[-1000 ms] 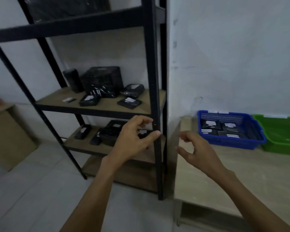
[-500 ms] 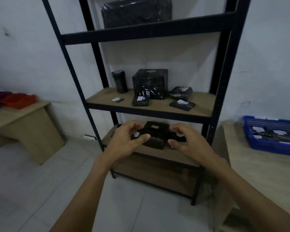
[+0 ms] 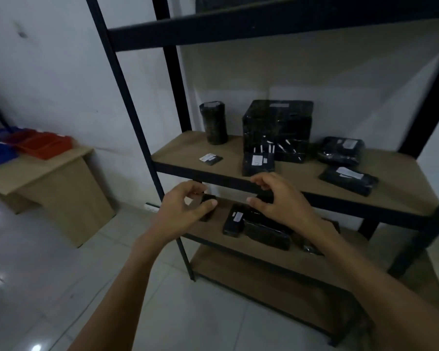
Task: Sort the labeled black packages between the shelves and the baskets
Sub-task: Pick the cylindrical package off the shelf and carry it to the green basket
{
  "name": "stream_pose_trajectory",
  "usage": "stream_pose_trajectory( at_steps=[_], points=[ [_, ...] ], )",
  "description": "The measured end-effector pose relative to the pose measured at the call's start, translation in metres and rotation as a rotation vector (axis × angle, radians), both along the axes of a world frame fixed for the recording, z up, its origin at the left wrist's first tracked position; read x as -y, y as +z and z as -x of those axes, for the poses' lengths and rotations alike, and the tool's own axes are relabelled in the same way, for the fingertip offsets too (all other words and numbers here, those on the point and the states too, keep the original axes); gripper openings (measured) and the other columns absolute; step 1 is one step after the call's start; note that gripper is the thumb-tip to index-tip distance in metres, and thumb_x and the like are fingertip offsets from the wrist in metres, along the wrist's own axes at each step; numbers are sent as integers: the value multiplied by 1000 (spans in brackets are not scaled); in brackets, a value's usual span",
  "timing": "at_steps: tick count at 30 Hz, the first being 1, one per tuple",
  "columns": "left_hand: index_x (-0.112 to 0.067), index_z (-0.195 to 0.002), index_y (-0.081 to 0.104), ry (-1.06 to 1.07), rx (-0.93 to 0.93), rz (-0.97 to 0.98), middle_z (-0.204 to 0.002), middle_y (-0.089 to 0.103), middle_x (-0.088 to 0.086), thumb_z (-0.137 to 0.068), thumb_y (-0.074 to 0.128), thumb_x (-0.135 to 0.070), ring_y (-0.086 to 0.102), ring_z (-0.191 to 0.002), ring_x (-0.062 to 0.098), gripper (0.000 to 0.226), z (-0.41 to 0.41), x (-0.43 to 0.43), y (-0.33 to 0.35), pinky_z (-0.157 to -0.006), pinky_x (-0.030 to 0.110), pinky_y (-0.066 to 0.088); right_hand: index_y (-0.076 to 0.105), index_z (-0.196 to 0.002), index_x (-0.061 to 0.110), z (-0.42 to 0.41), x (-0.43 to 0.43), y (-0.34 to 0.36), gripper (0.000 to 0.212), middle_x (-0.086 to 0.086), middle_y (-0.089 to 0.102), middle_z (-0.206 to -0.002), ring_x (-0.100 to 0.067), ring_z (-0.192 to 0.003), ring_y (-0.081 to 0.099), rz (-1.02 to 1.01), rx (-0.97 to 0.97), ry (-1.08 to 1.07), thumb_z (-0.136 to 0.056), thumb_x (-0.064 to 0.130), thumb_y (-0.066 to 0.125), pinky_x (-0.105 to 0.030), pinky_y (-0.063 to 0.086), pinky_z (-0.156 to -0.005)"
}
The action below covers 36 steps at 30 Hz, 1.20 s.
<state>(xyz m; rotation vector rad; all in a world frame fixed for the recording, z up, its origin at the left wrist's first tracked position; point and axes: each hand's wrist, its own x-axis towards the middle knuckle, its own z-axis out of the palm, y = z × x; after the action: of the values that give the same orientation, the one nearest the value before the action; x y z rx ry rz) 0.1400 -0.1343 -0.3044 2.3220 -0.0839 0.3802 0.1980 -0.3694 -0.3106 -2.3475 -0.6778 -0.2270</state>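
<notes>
Reaching toward the lower shelf (image 3: pixel 213 239), both hands are curled but hold nothing. The left hand (image 3: pixel 181 214) has its grip part-closed, thumb and fingers apart, over a small black package (image 3: pixel 208 207); whether it touches is unclear. The right hand (image 3: pixel 279 201) is likewise released, hovering just above the labelled flat package (image 3: pixel 232 221) and the bulkier wrapped bundle (image 3: pixel 266 233) beside it. Recommended: settle each grip squarely on one package, read its label, lift clear of the shelf beam (image 3: pixel 339 201) overhead. Compared with half a second ago, the hands are closer to the rack, and the blue basket has left view.
</notes>
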Motion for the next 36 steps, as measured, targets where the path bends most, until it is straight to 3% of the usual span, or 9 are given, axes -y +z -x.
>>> stream_pose_trajectory(
  at_steps=[8,11,17,20,22,25,27,31,36],
  points=[
    [-30,-108,58,-89,-34,-32,-101,53,-24,-82,70,-41,50,-94,-12,31,-111,-66,-24,-70,10,40,52,-122,29,-97,-83,-14,44,8,53,-117,-7,-108,51,0,-18,-28,-82,39,67,-35,49,-91],
    [-33,-98,60,-150,-29,19,-96,60,-22,-82,72,-37,55,-90,-10,21,-161,-99,-33,-67,7,42,52,-119,31,-140,-115,-20,42,9,52,-117,-11,-109,52,19,-28,-60,-81,40,67,-38,48,-91],
    [-29,-101,58,-212,-70,-3,-101,59,-13,-82,72,-39,54,-96,6,25,-260,-153,-47,-79,22,43,57,-118,22,-226,-175,-23,43,11,48,-106,-8,-100,50,-71,-74,-169,-79,33,72,-38,48,-91],
    [-24,-106,60,-213,-83,-127,-108,58,-10,-81,70,-45,53,-101,10,34,-301,-169,-62,-84,27,43,55,-121,21,-260,-195,-25,48,9,48,-111,-11,-104,51,-112,-119,-230,-79,34,73,-35,47,-92],
    [-21,-113,61,-245,-76,-317,-116,57,-6,-81,59,-58,52,-111,15,49,-326,-179,-78,-91,32,43,52,-123,24,-281,-204,-28,53,6,51,-119,-15,-109,52,-155,-145,-283,-77,38,73,-35,47,-93],
    [-20,-136,46,-275,-136,-435,-147,41,3,-78,45,-67,29,-140,22,75,-354,-186,-95,-111,36,26,42,-129,29,-314,-215,-29,69,-2,51,-130,-21,-113,54,-202,-165,-365,-71,46,75,-43,48,-95],
    [-25,-144,36,-287,-181,-425,-157,25,1,-77,40,-74,15,-146,17,83,-366,-189,-100,-118,39,14,35,-136,28,-334,-222,-27,83,-6,44,-136,-24,-119,51,-243,-133,-404,-67,47,78,-44,46,-98],
    [-34,-149,21,-317,-229,-508,-162,3,-3,-84,39,-75,-5,-148,11,80,-379,-191,-107,-120,41,-2,17,-147,23,-367,-231,-17,110,-5,23,-150,-23,-137,30,-356,-77,-473,-61,45,84,-42,32,-111],
    [-36,-151,11,-360,-283,-574,-162,-7,-4,-76,33,-85,-14,-146,8,92,-393,-192,-105,-120,44,-5,1,-148,34,-400,-244,-11,125,-10,-1,-159,-31,-146,8,-365,-43,-544,-56,54,83,-51,26,-111]
  ],
)
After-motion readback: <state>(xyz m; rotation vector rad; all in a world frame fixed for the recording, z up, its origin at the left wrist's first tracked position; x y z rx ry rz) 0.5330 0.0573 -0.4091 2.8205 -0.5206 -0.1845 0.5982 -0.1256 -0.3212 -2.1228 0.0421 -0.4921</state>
